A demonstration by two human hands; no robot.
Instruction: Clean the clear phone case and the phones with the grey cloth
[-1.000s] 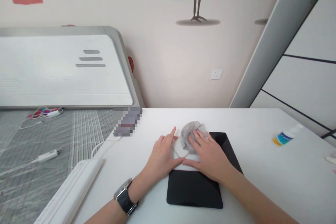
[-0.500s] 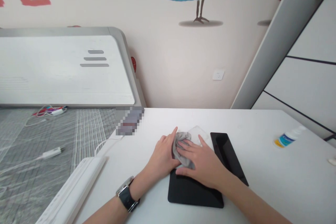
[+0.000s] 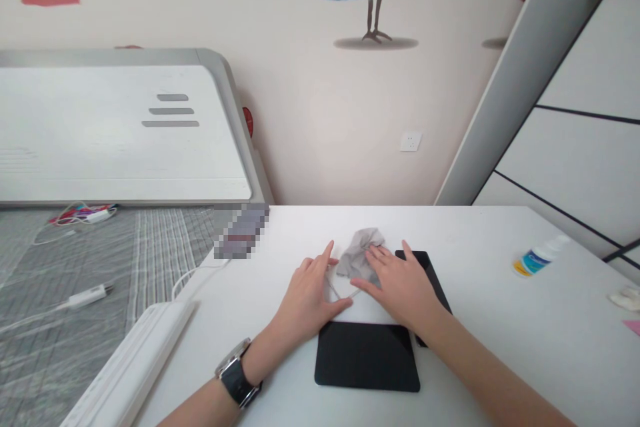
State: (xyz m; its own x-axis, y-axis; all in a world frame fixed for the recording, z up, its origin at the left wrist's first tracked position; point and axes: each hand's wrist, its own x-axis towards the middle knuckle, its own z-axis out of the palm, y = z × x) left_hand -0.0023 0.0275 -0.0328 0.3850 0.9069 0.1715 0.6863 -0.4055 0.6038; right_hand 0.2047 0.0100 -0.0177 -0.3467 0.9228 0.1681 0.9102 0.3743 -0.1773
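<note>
A crumpled grey cloth (image 3: 361, 255) lies on the white table, with the fingertips of my right hand (image 3: 403, 287) pressed on it and the thumb at its lower edge. Below the cloth, the edges of a clear, flat piece (image 3: 340, 295) show faintly; the rest of it is hidden or too transparent to make out. My left hand (image 3: 307, 293) rests at the left side of this clear piece, thumb and index finger spread apart. A black flat panel (image 3: 367, 357) lies nearest me, below both hands. A second long black piece (image 3: 436, 280) is partly covered by my right hand.
A small spray bottle (image 3: 537, 259) with a blue and yellow label lies at the right. A white power strip (image 3: 135, 360) runs along the table's left edge, beside a bed with a grey cover (image 3: 160, 247). A crumpled white item (image 3: 625, 298) sits far right.
The cloth has moved away from me and opened out somewhat, with my right hand shifting slightly up and right. The black panel in front is now more exposed. The view has turned slightly right.
</note>
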